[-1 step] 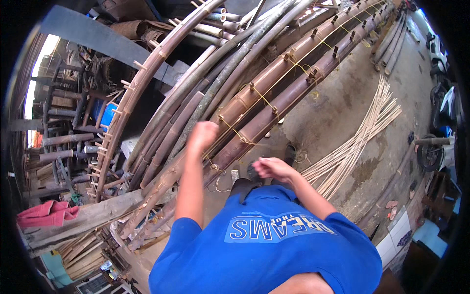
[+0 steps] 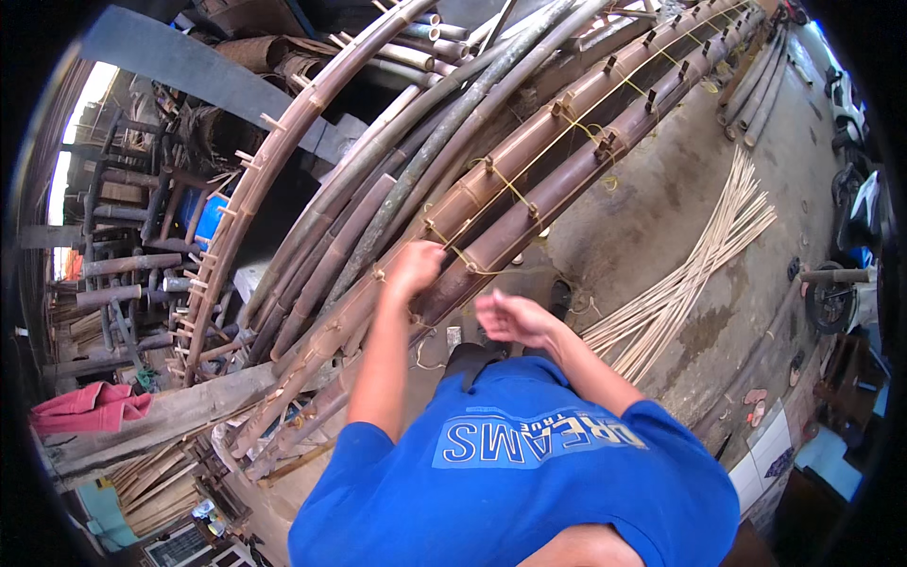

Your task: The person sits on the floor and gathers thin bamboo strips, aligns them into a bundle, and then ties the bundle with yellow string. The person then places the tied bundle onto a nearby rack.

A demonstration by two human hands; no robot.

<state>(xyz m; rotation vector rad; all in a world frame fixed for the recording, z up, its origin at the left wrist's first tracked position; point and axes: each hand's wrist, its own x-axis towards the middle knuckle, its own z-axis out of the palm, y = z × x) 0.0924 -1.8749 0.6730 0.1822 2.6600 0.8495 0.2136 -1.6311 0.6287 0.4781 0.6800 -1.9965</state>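
Observation:
Two long brown bamboo poles lie side by side, a left pole (image 2: 515, 156) and a right pole (image 2: 557, 194), with short pegs standing in them. Yellow cord (image 2: 515, 192) runs along and across the poles, looped at the pegs. Over the near part of the left pole is my left hand (image 2: 416, 266), its fingers closed; what they hold, if anything, is hidden. My right hand (image 2: 520, 319) hovers to the right of the right pole, fingers loosely stretched and the thumb apart. I see nothing plainly held in it.
A bundle of thin pale sticks (image 2: 685, 269) lies on the concrete floor (image 2: 652, 194) to the right. Several bamboo poles (image 2: 378, 203) are stacked on the left beside a curved pegged pole (image 2: 255, 180). A red cloth (image 2: 90, 411) hangs over a beam at far left.
My left hand has moved right and slightly down, nearer the cord between the poles. My right hand has shifted slightly, and its fingers, which were pinched together, have loosened.

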